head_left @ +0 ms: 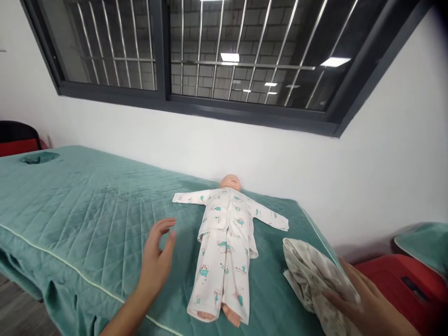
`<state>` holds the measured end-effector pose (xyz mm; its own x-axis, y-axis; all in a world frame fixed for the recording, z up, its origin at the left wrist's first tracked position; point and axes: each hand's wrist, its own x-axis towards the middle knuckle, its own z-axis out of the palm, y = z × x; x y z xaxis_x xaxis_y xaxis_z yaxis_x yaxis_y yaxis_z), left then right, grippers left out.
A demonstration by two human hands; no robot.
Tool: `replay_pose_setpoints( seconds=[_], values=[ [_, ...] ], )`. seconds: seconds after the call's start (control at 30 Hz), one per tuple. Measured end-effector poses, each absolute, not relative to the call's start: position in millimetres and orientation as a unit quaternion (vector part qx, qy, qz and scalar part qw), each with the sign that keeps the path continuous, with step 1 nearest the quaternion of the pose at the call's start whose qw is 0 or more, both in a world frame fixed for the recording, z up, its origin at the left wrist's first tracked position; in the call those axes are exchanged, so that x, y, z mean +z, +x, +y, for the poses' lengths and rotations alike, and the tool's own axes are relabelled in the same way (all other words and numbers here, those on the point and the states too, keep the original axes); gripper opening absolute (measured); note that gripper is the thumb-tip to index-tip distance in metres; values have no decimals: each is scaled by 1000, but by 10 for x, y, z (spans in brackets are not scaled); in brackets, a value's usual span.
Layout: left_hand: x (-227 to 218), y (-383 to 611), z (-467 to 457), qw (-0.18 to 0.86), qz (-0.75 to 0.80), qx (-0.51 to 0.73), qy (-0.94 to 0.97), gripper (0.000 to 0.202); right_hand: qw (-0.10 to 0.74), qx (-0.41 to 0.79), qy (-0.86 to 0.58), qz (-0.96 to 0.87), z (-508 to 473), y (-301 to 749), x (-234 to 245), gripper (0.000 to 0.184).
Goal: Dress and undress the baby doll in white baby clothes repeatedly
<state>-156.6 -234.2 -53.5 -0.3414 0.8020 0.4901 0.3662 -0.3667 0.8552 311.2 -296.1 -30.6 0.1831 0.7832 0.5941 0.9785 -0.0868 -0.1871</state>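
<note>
A baby doll (230, 182) lies on its back on a green quilted bed cover (115, 205), its head near the wall. It wears a white printed long-sleeved top (227, 210) with both sleeves spread, and white printed trousers (220, 270); its feet show at the hems. My left hand (157, 254) hovers left of the doll, fingers curved and apart, holding nothing. At the lower right, my right hand (364, 298) grips a crumpled pale patterned cloth (315, 273), thumb on the near side and fingers partly hidden behind it.
A white wall and a dark-framed barred window (245, 107) stand behind the bed. The bed has a face hole (40, 157) at the far left. A red plastic object (402, 284) with green fabric (425, 242) stands at right, and a black-and-red chair (19, 137) at left.
</note>
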Motion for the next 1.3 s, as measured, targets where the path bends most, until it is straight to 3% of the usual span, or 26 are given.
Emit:
replay_pose_setpoints(
  seconds=[0.1,0.2,0.27,0.4,0.53,0.73,1.13,1.3],
  values=[
    [-353,-1201,-1914,232,514,576,592,26,234,-218,-690,-650,-2731,2824,-23,70],
    [-178,-824,-1345,222,480,542,653,28,300,-236,-625,-681,-2207,2218,170,63],
    [-87,-604,-946,228,465,497,696,30,376,-161,-596,-691,-1751,1804,170,59],
    [-22,-334,-376,268,446,400,754,27,425,107,-602,-668,-949,1300,-59,59],
    [-115,-294,-240,264,411,428,760,32,468,215,-552,-656,-631,1216,-299,46],
    [-186,-309,-272,309,412,439,737,34,441,198,-542,-688,-640,1257,-372,43],
    [-216,-301,-271,268,399,421,769,35,371,180,-558,-720,-610,1284,-371,49],
    [-210,-304,-272,274,399,414,771,35,410,209,-573,-678,-626,1259,-361,47]
  ],
)
